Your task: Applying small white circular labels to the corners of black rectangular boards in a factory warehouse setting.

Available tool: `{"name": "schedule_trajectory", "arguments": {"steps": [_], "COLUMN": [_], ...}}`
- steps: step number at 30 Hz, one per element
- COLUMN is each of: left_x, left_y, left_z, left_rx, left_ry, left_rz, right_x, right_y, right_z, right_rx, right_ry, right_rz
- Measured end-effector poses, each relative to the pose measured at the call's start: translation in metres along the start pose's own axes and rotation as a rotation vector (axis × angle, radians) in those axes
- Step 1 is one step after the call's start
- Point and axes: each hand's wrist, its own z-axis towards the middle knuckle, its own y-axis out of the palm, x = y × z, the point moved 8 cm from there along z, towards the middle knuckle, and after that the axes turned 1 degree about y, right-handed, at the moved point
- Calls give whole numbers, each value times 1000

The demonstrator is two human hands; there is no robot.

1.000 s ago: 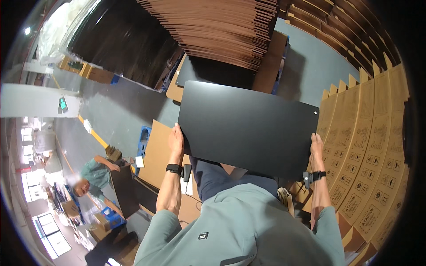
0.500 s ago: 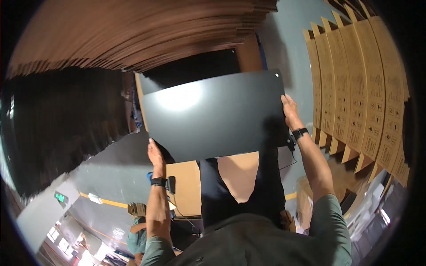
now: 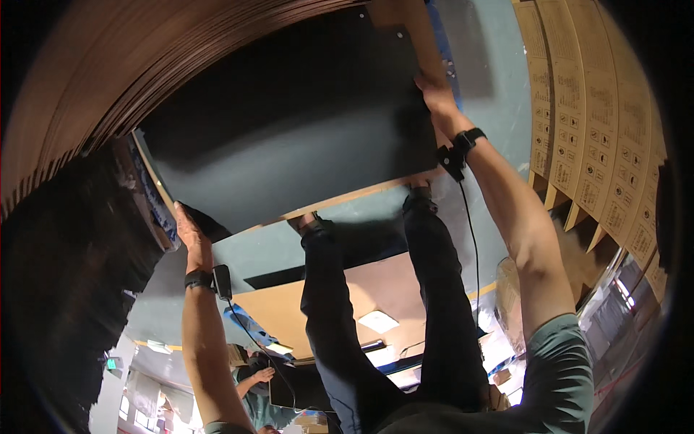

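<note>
Black panel [image 3: 289,116] advanced, left hand [image 3: 191,228] and right hand [image 3: 438,99] half-curled on its ends, cardboard [image 3: 425,47] seemingly beneath, grey floor [image 3: 507,119]

On the right, tall brown cardboard sheets [image 3: 607,101] have rows of little square pictures [image 3: 567,130] and dark print, with a warning in a box. On the left, a small green sign [image 3: 113,364] is too tiny to read.

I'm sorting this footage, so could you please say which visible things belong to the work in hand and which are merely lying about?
In hand: black panel, held at its sides by the left hand and right hand.
Apparently lying about: printed brown cartons; flat cardboard sheet.
</note>
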Motion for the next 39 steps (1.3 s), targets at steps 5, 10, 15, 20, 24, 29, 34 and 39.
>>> {"name": "schedule_trajectory", "arguments": {"steps": [5,10,15,20,24,29,34,39], "left_x": [9,7,2,-1,1,21,-59,-90], "left_y": [34,34,26,46,38,56,7,103], "left_z": [7,22,48,55,52,60,13,-121], "left_rx": [-137,34,118,66,42,98,60,-141], "left_ry": [44,-86,-30,93,176,261,-57,-424], "left_rz": [47,38,44,155,149,474,110,-271], "right_x": [-15,-6,-6,-7,-11,9,-23,15], "right_y": [43,62,79,81,96,79,59,-21], "right_z": [22,35,63,85,61,82,58,-39], "right_rx": [-243,-177,-161,-126,-111,-54,-174,160], "right_ry": [-176,-12,-48,-319,-218,-258,-314,-382], "right_rz": [145,191,15,-194,-130,-257,32,-122]}}
